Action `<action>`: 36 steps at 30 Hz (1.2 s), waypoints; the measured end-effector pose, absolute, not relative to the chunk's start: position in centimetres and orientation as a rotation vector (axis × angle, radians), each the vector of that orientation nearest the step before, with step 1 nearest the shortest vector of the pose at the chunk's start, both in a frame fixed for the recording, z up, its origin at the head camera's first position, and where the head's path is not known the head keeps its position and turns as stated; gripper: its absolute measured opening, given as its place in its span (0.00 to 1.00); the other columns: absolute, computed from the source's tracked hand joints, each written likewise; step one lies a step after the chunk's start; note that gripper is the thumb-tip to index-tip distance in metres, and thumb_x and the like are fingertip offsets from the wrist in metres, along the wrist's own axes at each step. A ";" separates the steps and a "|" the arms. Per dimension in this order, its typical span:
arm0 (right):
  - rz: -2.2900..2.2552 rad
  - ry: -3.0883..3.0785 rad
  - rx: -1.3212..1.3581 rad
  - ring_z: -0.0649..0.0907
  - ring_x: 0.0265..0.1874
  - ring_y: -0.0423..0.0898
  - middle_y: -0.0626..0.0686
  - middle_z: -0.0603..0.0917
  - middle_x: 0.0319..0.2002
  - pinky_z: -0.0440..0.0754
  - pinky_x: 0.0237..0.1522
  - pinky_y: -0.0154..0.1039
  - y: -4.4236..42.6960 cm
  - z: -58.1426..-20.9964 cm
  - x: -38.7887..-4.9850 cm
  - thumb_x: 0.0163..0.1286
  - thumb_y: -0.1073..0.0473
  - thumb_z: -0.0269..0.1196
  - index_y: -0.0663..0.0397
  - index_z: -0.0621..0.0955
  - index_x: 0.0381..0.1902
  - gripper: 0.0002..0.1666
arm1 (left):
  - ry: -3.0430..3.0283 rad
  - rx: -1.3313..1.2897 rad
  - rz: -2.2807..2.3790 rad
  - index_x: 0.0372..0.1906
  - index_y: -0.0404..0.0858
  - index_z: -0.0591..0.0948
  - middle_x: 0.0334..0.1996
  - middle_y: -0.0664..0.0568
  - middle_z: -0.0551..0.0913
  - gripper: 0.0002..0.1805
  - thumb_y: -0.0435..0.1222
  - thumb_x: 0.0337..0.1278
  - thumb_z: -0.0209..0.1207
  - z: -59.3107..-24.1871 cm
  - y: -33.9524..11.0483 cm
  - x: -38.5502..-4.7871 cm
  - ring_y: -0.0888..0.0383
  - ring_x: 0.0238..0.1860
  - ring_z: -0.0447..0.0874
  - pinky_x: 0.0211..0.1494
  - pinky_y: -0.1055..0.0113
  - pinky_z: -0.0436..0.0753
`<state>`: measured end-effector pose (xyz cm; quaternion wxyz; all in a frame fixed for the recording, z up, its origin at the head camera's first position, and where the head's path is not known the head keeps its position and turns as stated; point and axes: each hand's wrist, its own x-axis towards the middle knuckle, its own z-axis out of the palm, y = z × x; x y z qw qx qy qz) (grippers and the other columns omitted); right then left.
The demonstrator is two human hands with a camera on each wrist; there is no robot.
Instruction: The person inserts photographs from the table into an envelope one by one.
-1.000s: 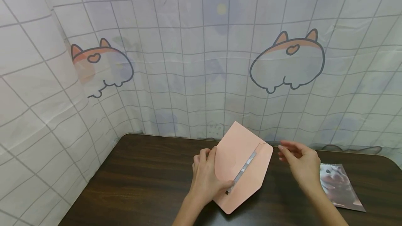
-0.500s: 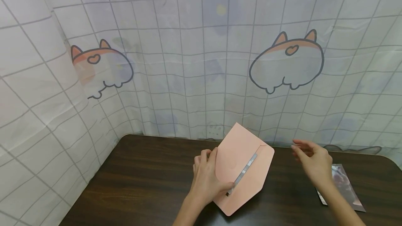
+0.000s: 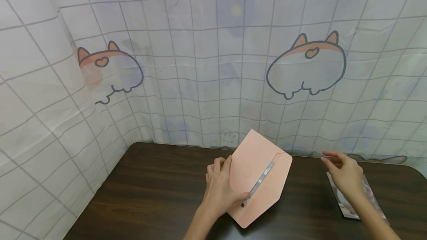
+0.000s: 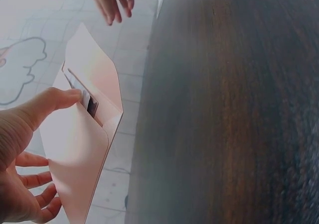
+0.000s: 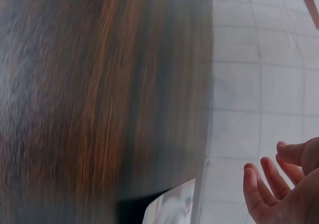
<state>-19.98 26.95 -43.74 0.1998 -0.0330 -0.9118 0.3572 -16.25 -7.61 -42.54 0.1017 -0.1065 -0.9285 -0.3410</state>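
A pale pink envelope point(image 3: 273, 192) is tilted in my left hand point(image 3: 218, 190), its pointed flap folded open. The left thumb point(image 4: 55, 99) presses on the front near the opening, and the fingers go behind the left edge. Inside the opening shows a narrow strip of a picture card point(image 3: 260, 182); the rest of that card is hidden in the envelope. To the right, my right hand point(image 3: 347, 175) hovers with loosely bent fingers and holds nothing. Below it lies a glossy picture card point(image 3: 343, 203) on the table, partly covered by the hand and forearm.
The dark wood-grain table point(image 3: 150, 192) reaches back to a white gridded curtain point(image 3: 200, 66) printed with cartoon animal shapes. Rounded corners mark the table's far left and far right.
My right hand has moved away from the envelope to the right, over the glossy picture card. The left hand and the envelope have barely moved.
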 end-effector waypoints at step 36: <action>0.785 -2.628 -0.094 0.84 0.43 0.75 0.76 0.86 0.44 0.70 0.44 0.60 32.6 -45.2 -20.3 0.77 0.63 0.60 0.76 0.79 0.54 0.17 | -2.738 -0.304 -1.025 0.76 0.38 0.71 0.62 0.41 0.71 0.58 0.44 0.33 0.86 -42.4 -7.6 -16.2 0.40 0.60 0.66 0.63 0.44 0.70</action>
